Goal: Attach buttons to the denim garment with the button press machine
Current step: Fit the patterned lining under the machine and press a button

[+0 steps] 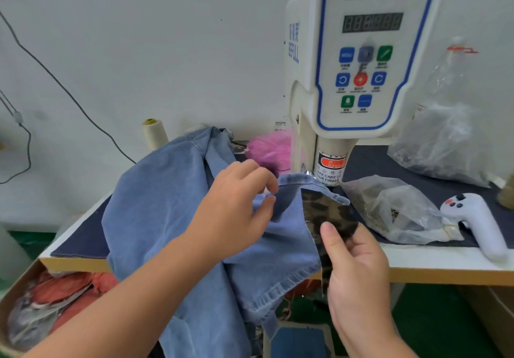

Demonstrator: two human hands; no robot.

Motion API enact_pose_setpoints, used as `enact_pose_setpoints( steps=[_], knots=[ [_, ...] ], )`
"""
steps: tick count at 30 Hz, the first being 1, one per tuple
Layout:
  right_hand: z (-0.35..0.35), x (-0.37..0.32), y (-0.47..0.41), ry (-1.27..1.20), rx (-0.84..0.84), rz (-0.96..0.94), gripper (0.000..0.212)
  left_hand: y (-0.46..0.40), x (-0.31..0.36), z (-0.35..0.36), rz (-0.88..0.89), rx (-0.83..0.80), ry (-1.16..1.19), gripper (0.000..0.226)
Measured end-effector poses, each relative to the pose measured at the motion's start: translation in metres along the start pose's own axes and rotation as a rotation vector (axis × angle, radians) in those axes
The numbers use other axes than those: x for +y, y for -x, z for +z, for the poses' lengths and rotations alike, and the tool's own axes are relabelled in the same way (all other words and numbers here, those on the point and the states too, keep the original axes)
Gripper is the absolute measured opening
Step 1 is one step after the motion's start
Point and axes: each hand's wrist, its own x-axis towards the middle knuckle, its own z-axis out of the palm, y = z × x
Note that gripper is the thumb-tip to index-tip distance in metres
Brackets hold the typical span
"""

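two hands fed the denim garment [178,218] toward the button press machine [361,79]: left hand [236,213] pinched its edge nearest, right hand [358,271] gripped the leopard strip [325,213].

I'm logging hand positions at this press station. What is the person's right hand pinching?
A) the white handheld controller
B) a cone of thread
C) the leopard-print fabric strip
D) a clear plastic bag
C: the right hand pinches the leopard-print fabric strip with its thumb, at the edge of the denim garment under the button press machine.
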Motion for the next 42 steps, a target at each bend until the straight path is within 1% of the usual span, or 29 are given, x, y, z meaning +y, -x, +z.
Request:
enact_pose_setpoints(
  steps=[3, 4, 5, 6, 8, 9, 10, 11, 13, 14, 15, 16, 18, 20, 21, 23, 26, 27, 29, 30, 32, 33, 35, 37, 38, 39, 41, 42],
  knots=[
    [-0.009, -0.016, -0.014, 0.058, 0.088, -0.083, 0.009, -0.008, 0.004, -0.004, 0.083, -0.066, 0.009, 0.008],
    [-0.012, -0.023, -0.020, 0.047, 0.114, -0.106, 0.010, -0.012, 0.006, -0.006, 0.082, -0.132, 0.033, 0.006],
    [-0.015, -0.030, -0.025, 0.047, 0.129, -0.130, 0.016, -0.014, 0.007, -0.008, 0.063, -0.239, 0.062, 0.006],
    [-0.017, -0.036, -0.029, 0.053, 0.120, -0.150, 0.021, -0.016, 0.008, -0.007, 0.026, -0.372, 0.081, 0.011],
    [-0.016, -0.043, -0.030, 0.092, 0.070, -0.183, 0.021, -0.014, 0.009, -0.002, -0.067, -0.628, 0.037, 0.023],
    [-0.014, -0.044, -0.028, 0.129, 0.037, -0.194, 0.019, -0.011, 0.010, 0.001, -0.081, -0.680, 0.002, 0.024],
    [-0.013, -0.043, -0.026, 0.152, 0.003, -0.200, 0.017, -0.009, 0.012, 0.004, -0.070, -0.664, -0.014, 0.021],
    [-0.013, -0.042, -0.024, 0.169, -0.031, -0.196, 0.016, -0.007, 0.013, 0.006, -0.061, -0.602, 0.006, 0.015],
    [-0.015, -0.041, -0.022, 0.217, -0.119, -0.187, 0.016, -0.008, 0.015, 0.005, -0.068, -0.422, 0.136, 0.007],
    [-0.014, -0.042, -0.022, 0.237, -0.168, -0.185, 0.016, -0.010, 0.015, 0.003, -0.066, -0.350, 0.215, 0.006],
    [-0.014, -0.044, -0.021, 0.245, -0.217, -0.182, 0.015, -0.014, 0.015, 0.000, -0.049, -0.327, 0.269, 0.010],
    [-0.012, -0.045, -0.020, 0.241, -0.261, -0.181, 0.014, -0.017, 0.016, -0.001, -0.021, -0.353, 0.304, 0.019],
    [-0.007, -0.048, -0.017, 0.203, -0.320, -0.177, 0.016, -0.024, 0.021, -0.003, 0.045, -0.485, 0.382, 0.036],
    [-0.003, -0.048, -0.015, 0.163, -0.328, -0.161, 0.019, -0.029, 0.028, -0.004, 0.078, -0.608, 0.507, 0.029],
    [-0.001, -0.047, -0.013, 0.143, -0.313, -0.145, 0.016, -0.031, 0.028, -0.002, 0.059, -0.646, 0.546, 0.029],
    [0.000, -0.043, -0.009, 0.090, -0.260, -0.096, 0.012, -0.034, 0.027, -0.002, -0.026, -0.707, 0.574, 0.042],
    [-0.001, -0.033, 0.001, 0.016, -0.174, 0.019, 0.013, -0.037, 0.025, 0.000, -0.048, -0.773, 0.464, 0.029],
    [-0.001, -0.028, 0.006, 0.000, -0.147, 0.057, 0.015, -0.038, 0.026, 0.000, -0.064, -0.787, 0.452, 0.030],
    [-0.001, -0.017, 0.015, -0.007, -0.103, 0.149, 0.025, -0.040, 0.029, -0.001, -0.105, -0.762, 0.425, 0.031],
    [0.000, -0.013, 0.019, 0.001, -0.100, 0.199, 0.026, -0.041, 0.030, -0.001, -0.103, -0.731, 0.385, 0.028],
    [0.000, -0.005, 0.029, 0.049, -0.125, 0.266, 0.019, -0.041, 0.029, 0.000, -0.096, -0.681, 0.302, 0.018],
    [0.000, -0.001, 0.032, 0.082, -0.132, 0.282, 0.016, -0.041, 0.028, 0.000, -0.096, -0.659, 0.268, 0.016],
    [-0.002, 0.004, 0.035, 0.127, -0.124, 0.289, 0.015, -0.040, 0.027, 0.001, -0.098, -0.621, 0.200, 0.021],
    [-0.005, 0.004, 0.033, 0.161, -0.106, 0.290, 0.020, -0.039, 0.025, 0.001, -0.122, -0.610, 0.143, 0.028],
    [-0.006, 0.002, 0.030, 0.177, -0.100, 0.292, 0.024, -0.038, 0.023, 0.002, -0.132, -0.605, 0.126, 0.028],
    [-0.008, -0.001, 0.026, 0.194, -0.105, 0.292, 0.027, -0.037, 0.022, 0.002, -0.149, -0.609, 0.110, 0.025],
    [-0.014, -0.008, 0.018, 0.265, -0.160, 0.282, 0.027, -0.035, 0.020, 0.003, -0.152, -0.604, 0.092, 0.008],
    [-0.017, -0.011, 0.013, 0.319, -0.205, 0.272, 0.025, -0.034, 0.018, 0.004, -0.113, -0.605, 0.082, 0.005]
  ],
)
